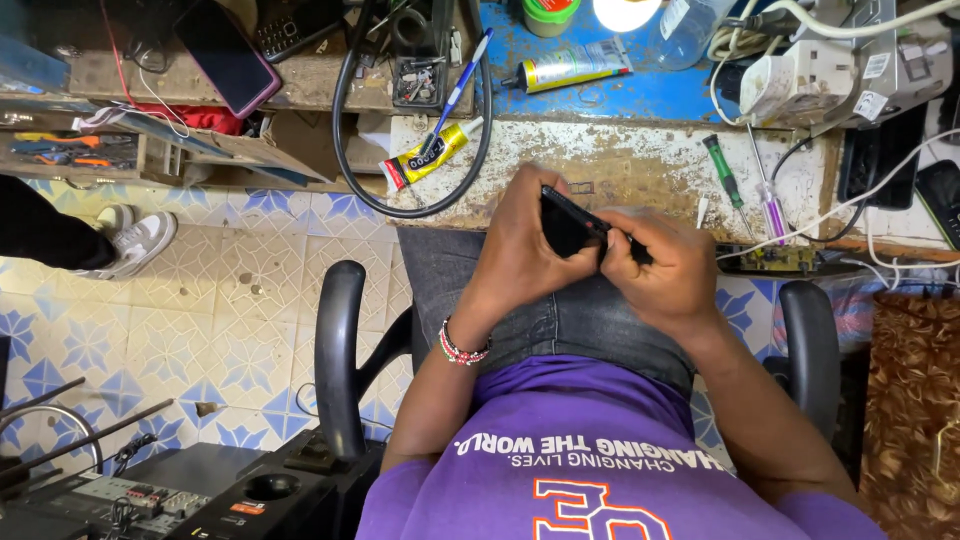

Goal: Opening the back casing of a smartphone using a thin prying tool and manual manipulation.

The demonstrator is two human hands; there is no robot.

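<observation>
While seated at the bench edge, gripping a black phone (566, 222) over the lap with both hands. Left hand (520, 245) wrapped around the phone's left side, fingers curled tight behind it, thumb over the front edge. Right hand (668, 268) pinched on the phone's right end, fingers closed together, knuckles up. Both wrists bent inward, forearms converging from the purple shirt (600, 480). Beaded bracelet (462, 350) on the left wrist. Beyond the fingertips: green screwdriver (722, 170), yellow glue tube (430, 154), black cable loop (345, 120) on the worn benchtop (640, 160).
</observation>
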